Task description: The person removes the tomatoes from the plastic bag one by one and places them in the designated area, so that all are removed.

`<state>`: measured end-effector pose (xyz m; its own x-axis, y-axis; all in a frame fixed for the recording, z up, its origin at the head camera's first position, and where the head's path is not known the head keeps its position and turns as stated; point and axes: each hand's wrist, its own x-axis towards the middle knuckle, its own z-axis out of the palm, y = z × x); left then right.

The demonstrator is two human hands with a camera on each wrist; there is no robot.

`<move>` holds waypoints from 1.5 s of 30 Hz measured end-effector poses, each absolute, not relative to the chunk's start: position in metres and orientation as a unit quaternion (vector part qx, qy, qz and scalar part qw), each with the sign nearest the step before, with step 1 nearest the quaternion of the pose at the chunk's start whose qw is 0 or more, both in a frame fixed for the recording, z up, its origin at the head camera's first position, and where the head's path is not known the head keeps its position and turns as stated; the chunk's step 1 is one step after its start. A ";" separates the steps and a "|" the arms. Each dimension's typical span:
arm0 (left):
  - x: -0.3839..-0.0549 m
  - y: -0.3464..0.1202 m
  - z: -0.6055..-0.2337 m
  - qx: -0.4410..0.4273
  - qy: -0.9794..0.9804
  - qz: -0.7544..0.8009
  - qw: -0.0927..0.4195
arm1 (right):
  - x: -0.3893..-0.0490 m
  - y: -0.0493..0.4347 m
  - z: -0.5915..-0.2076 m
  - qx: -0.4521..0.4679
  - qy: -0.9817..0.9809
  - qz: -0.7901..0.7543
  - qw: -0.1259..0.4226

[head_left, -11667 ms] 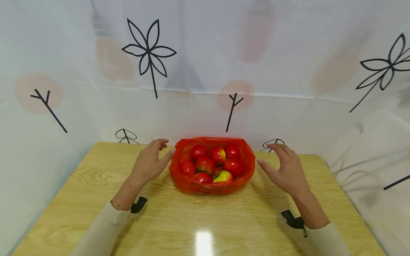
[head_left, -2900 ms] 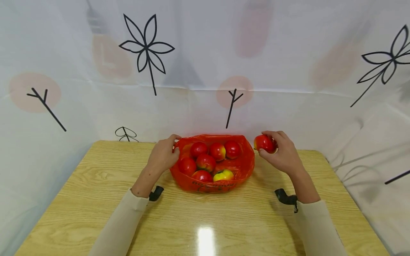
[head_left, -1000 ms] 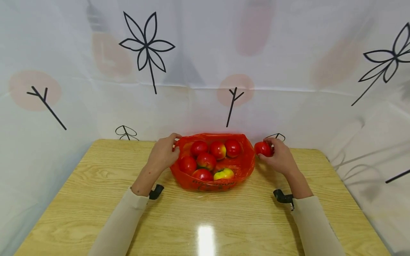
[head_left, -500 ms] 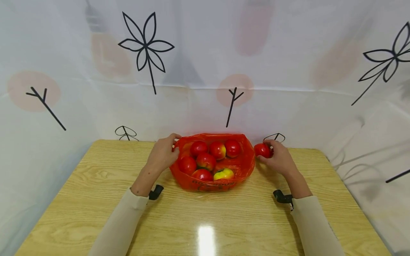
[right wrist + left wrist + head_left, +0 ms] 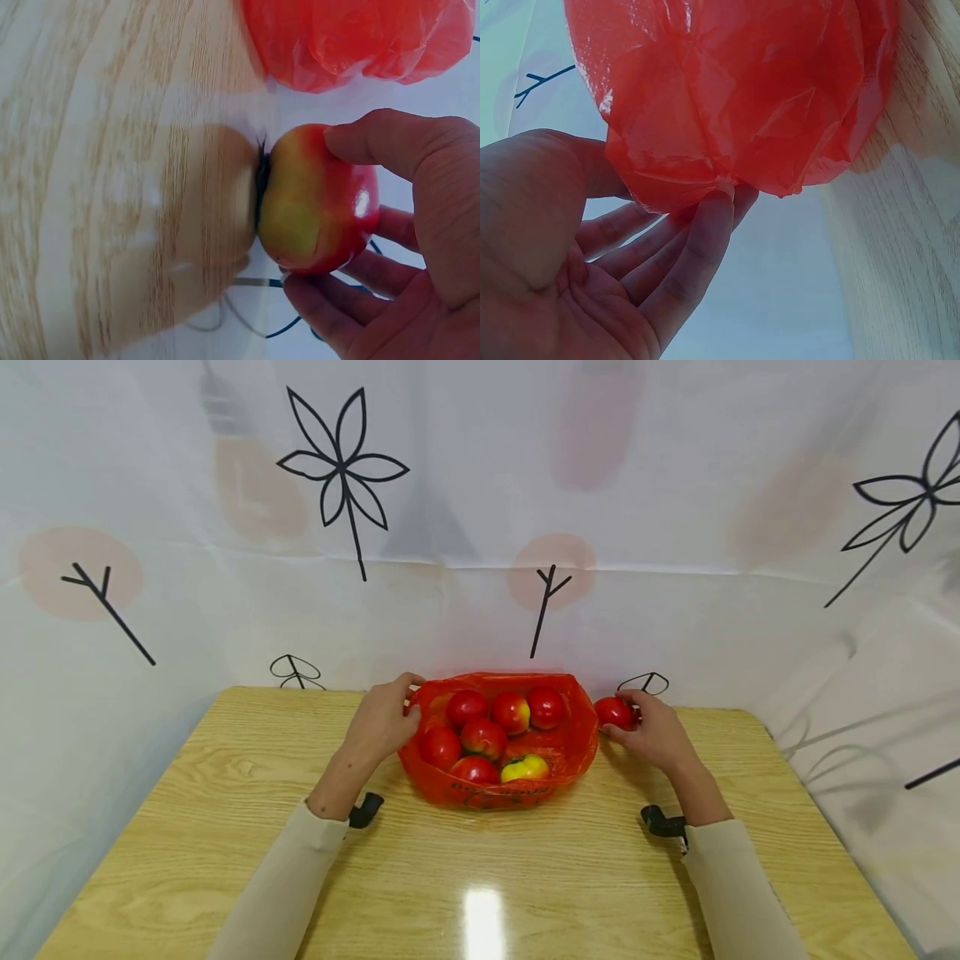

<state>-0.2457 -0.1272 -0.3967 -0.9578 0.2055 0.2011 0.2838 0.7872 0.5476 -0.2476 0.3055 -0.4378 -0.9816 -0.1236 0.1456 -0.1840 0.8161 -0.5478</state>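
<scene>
A red plastic bag (image 5: 427,783) stands with its mouth wide, and several shiny red and yellow tomatoes (image 5: 482,739) lie inside. My left hand (image 5: 378,722) pinches the bag's left rim; in the left wrist view, the fingers meet the crumpled red plastic (image 5: 735,90). Right of the bag, my right hand (image 5: 657,733) grips one tomato (image 5: 612,713) between thumb and fingers. The right wrist view shows this tomato (image 5: 319,202) with its green calyx facing down, right at the tabletop. Its far side is hidden by the fingers.
The wooden table (image 5: 480,852) ends at a pale patterned cloth (image 5: 465,510) behind the bag. More cloth hangs along both sides. Black camera mounts (image 5: 663,821) stick out from both wrists.
Earlier both hands were apart from the bag, with nothing held. Since then the left hand took the rim, and the right took one tomato out and lowered it beside the bag.
</scene>
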 end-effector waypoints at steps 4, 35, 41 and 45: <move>-0.245 -0.127 -0.397 -0.130 -0.943 -0.299 0.065 | -0.247 0.305 -0.437 0.084 -0.952 0.292 0.049; -0.247 -0.126 -0.398 -0.131 -0.944 -0.295 0.066 | -0.238 0.289 -0.406 0.130 -0.943 0.280 0.128; -0.247 -0.125 -0.398 -0.128 -0.945 -0.295 0.065 | -0.233 0.282 -0.399 0.136 -0.940 0.282 0.138; -0.247 -0.125 -0.399 -0.123 -0.945 -0.296 0.064 | -0.230 0.279 -0.397 0.144 -0.936 0.284 0.148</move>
